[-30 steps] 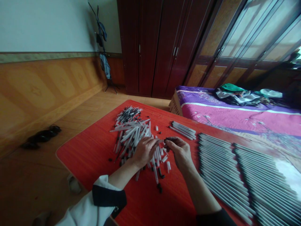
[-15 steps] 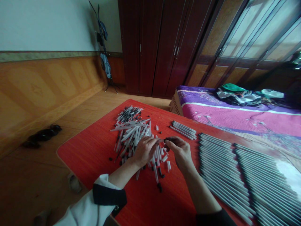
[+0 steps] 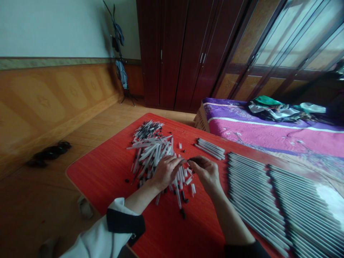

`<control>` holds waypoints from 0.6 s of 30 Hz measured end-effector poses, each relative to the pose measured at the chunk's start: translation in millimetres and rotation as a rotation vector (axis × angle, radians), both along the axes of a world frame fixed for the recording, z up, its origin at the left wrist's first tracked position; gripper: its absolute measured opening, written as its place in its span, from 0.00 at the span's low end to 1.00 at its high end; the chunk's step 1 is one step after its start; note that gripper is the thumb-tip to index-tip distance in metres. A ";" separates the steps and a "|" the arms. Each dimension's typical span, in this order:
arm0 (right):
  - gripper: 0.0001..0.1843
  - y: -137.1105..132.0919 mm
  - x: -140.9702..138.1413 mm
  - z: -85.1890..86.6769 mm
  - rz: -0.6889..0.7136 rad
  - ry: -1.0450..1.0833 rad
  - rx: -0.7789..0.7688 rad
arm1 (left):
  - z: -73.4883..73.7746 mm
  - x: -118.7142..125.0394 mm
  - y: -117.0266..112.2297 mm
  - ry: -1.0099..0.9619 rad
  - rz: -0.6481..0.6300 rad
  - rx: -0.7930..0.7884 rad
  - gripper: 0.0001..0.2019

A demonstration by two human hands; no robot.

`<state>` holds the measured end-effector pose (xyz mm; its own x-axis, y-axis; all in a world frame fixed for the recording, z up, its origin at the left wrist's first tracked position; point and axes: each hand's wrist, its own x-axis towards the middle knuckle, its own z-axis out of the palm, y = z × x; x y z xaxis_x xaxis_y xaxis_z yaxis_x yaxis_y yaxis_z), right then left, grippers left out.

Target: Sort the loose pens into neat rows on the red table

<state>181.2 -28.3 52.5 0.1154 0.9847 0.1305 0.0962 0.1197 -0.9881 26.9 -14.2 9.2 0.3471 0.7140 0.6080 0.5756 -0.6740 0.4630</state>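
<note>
My left hand point(image 3: 166, 172) rests at the edge of a heaped pile of white and black pen parts point(image 3: 150, 154) and pinches a thin white pen barrel point(image 3: 180, 161). My right hand point(image 3: 205, 172) holds a small black pen part point(image 3: 192, 159) between its fingertips, very close to the barrel's end. Loose black pieces point(image 3: 182, 214) lie on the table below my hands. To the right, long rows of assembled pens point(image 3: 255, 193) lie side by side, with a small bundle of pens point(image 3: 209, 148) above them. All of this lies on a red table point(image 3: 107, 179).
The table's left edge borders a wooden floor, with dark shoes point(image 3: 49, 154) on it. A bed with a pink and purple quilt point(image 3: 268, 138) lies beyond the table's right side, backed by a dark wardrobe point(image 3: 174, 53) and glass doors point(image 3: 282, 36).
My hands stay nearly in place, with the fingertips a little closer together. The black part now sits nearer the white barrel's end. The view has drifted slightly.
</note>
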 end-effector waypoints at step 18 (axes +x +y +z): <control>0.16 -0.2 2.6 -8.4 0.057 -0.091 0.070 | 2.4 -2.8 1.0 0.064 0.023 0.069 0.13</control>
<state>183.7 -28.5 44.1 0.0442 0.9775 0.2063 0.1764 0.1957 -0.9647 24.1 -13.2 11.6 0.3709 0.6794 0.6331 0.6181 -0.6894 0.3777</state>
